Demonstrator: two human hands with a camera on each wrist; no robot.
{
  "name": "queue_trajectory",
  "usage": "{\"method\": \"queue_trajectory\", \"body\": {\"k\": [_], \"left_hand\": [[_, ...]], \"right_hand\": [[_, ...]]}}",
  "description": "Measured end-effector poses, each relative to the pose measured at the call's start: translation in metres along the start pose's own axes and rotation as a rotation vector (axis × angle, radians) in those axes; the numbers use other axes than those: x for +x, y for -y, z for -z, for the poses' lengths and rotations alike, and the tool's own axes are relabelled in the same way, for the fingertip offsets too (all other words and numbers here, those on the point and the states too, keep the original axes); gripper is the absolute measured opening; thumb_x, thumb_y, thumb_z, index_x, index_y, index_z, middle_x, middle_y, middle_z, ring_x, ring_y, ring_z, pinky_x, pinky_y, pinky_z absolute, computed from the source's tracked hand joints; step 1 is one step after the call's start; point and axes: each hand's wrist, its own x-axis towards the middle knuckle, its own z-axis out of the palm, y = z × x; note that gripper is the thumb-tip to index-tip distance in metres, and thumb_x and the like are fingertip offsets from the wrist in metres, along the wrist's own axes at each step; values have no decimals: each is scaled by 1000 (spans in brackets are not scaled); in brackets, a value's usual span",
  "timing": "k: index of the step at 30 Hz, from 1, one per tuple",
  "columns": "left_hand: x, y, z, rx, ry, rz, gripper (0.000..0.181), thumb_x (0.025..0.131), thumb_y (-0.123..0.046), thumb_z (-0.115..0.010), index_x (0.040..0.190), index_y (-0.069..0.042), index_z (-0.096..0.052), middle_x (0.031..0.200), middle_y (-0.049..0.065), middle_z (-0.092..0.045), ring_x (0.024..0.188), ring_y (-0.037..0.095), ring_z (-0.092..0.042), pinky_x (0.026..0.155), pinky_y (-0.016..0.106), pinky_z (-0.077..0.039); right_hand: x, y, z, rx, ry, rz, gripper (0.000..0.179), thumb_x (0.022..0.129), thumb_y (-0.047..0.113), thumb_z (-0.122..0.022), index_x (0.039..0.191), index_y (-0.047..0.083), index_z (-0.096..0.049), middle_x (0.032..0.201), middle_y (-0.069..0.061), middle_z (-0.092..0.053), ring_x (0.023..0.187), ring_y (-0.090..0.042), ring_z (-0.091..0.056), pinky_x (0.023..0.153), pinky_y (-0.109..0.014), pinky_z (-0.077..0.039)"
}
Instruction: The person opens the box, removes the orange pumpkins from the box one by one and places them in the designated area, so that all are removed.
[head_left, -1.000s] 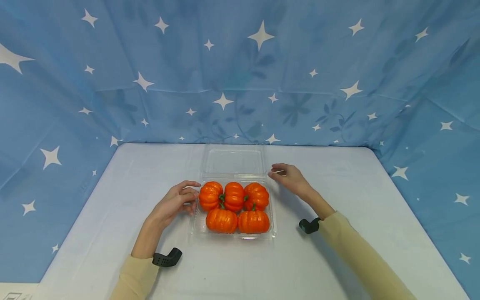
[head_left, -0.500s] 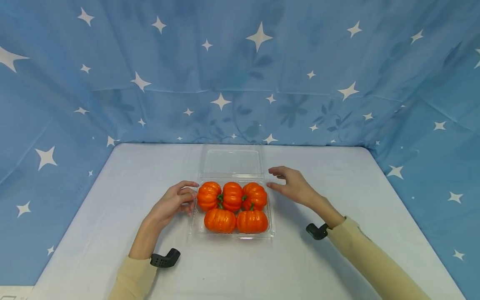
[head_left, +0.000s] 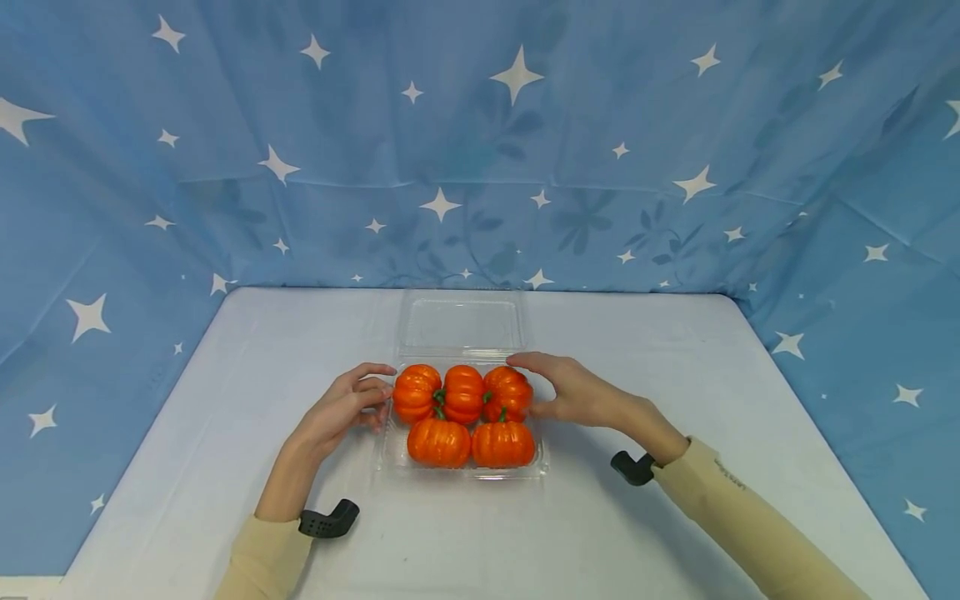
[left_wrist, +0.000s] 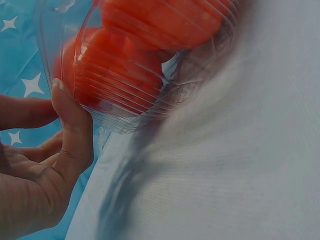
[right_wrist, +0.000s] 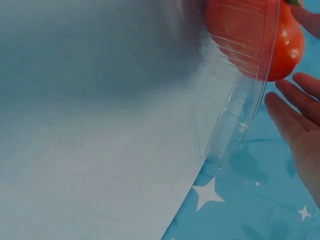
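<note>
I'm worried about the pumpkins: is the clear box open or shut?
Open: the clear box's lid is folded back on its far side, and all five pumpkins show uncovered.

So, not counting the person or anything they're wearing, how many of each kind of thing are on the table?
Orange pumpkins: 5
Clear plastic box, counted together with its open lid: 1
Total: 6
</note>
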Motion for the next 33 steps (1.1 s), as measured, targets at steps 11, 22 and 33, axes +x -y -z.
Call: {"method": "queue_trajectory", "body": {"k": [11,22,33], "left_hand": [[0,2,1,2,0,-8,45,103,-7,-53,144,5,-39,84,5,-59,66,15,-54,59,27,-53],[2,4,1,1,1,-12,46,102,-6,-53,144,6,-39,84,5,-59,65,15,-54,58,27,-54],[2,3,-1,6,-21,-15,43,102,-5,-52,142,5,-41,85,5,-59,66,15,-54,57,26,-54]], "right_hand": [[7,3,-7,-88,48,91,70,88,9,-80,149,-2,-47,152,-19,-50,142,-40,-46,112,-55,-46],[8,4,-10,-126,43,104,68,88,7,-78,148,-3,-48,151,-19,-51,141,-39,-46,112,-54,-46],[9,8,-8,-135,13,87,68,86,11,-81,147,1,-51,150,-17,-51,139,-36,-49,109,-51,-49]]}}
